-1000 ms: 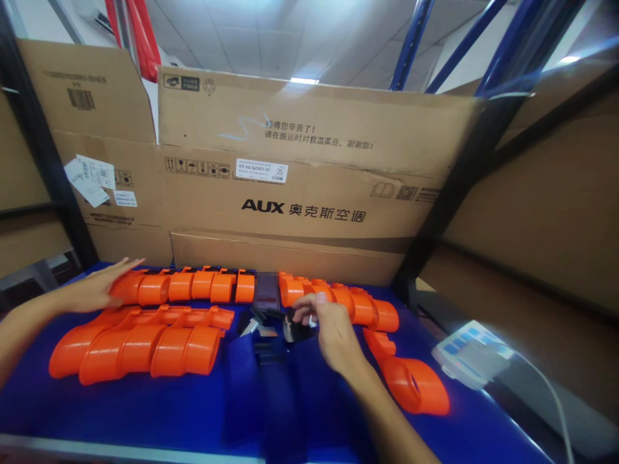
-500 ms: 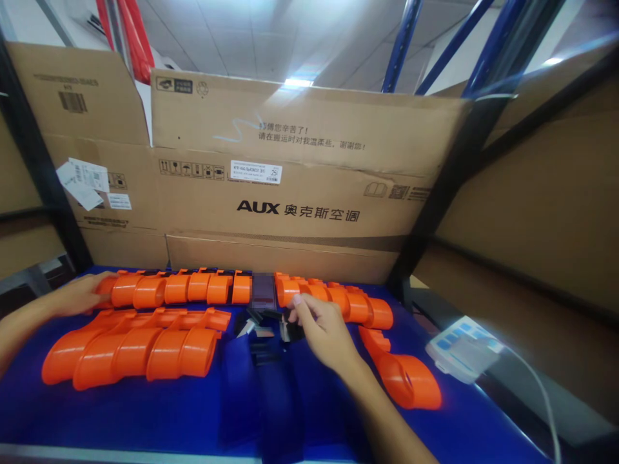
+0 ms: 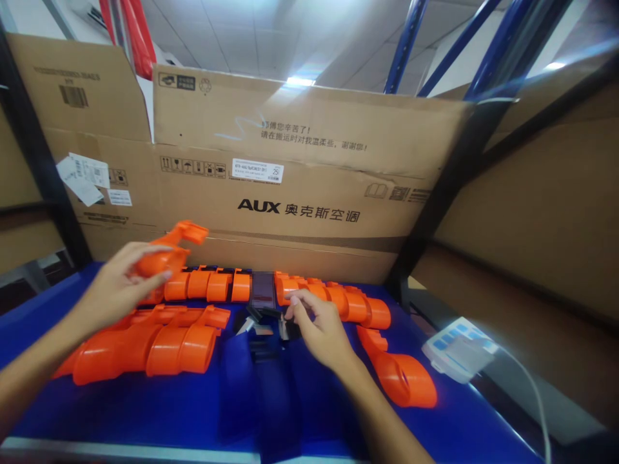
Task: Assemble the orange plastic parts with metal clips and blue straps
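My left hand (image 3: 113, 287) is closed round an orange curved plastic part (image 3: 167, 261) with a projecting arm, lifted above the back left row of similar orange parts (image 3: 198, 284). Below it lies a nearer group of orange parts (image 3: 162, 348), partly behind my left forearm. My right hand (image 3: 322, 332) is at the middle of the blue surface, its fingers curled together beside small black and silvery pieces (image 3: 264, 320). What its fingertips grip is too small to make out. Just behind it stands the back right row of orange parts (image 3: 355, 307).
A dark rectangular panel (image 3: 262, 290) sits between the two back rows. One orange part (image 3: 409, 380) lies apart at the right, near a white-and-blue device (image 3: 459, 351) with a cable. Cardboard sheets (image 3: 300, 225) wall off the back, beside a black post (image 3: 430, 180).
My left hand has lifted an orange part from the left end of the back row and moved up and right with it. My right hand stays nearly in place.
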Demonstrator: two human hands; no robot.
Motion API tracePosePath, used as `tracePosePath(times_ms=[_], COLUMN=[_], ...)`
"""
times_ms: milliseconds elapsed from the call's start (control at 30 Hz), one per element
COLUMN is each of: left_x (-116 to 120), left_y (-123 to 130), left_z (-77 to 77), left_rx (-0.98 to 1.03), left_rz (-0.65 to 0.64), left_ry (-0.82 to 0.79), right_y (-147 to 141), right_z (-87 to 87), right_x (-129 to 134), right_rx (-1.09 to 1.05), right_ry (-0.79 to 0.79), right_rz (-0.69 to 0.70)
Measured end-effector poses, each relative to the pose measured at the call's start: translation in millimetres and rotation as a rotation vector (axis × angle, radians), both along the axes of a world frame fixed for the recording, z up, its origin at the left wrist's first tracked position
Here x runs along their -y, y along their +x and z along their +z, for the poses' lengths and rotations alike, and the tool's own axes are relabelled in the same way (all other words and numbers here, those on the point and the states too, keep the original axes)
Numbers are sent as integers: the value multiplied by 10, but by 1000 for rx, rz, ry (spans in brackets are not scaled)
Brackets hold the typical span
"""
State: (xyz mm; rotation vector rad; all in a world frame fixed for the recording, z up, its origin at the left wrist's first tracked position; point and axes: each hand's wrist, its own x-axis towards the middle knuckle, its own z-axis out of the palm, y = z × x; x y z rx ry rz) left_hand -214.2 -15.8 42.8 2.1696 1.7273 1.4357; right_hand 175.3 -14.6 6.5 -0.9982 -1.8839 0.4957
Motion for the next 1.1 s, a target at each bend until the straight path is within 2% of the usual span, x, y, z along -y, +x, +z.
tracePosePath(times_ms=[100, 167, 233, 333, 433, 533, 633, 767, 933, 1033, 1100], left_x=[167, 269, 354, 446, 489, 466, 397, 332, 236, 117, 43], left_y=[557, 822, 1003, 1156, 1215, 1262, 1406, 1756, 2106, 2192, 2204], left_z=[-216, -379, -507, -591, -571, -511, -481, -521, -517, -449, -443], left_rx=[186, 227, 204, 192, 234, 344, 583, 928, 1409, 1538, 1609], left_rz=[-301, -366, -442, -539, -613, -666, -624, -585, -620, -685, -661], left_ry=[-144, -147, -222, -340, -397, -382, -416, -583, -580, -470, -361], right_y=[-21, -47, -76, -99, -87, -71, -92, -148, -127, -76, -52], right_z=[-47, -75, -95, -111, -116, -116, -107, -89, -118, -130, -107], right_x=[-24, -47, -73, -108, -138, -159, -151, -107, -145, -222, -265], right_rx=[-90, -151, -196, -274, -373, -442, -469, -445, -469, -313, -39], right_ry=[-13, -35, -78, -161, -233, -270, -275, -254, -211, -171, -113], right_rz=[16, 32, 42, 64, 75, 51, 64, 103, 43, 23, 11])
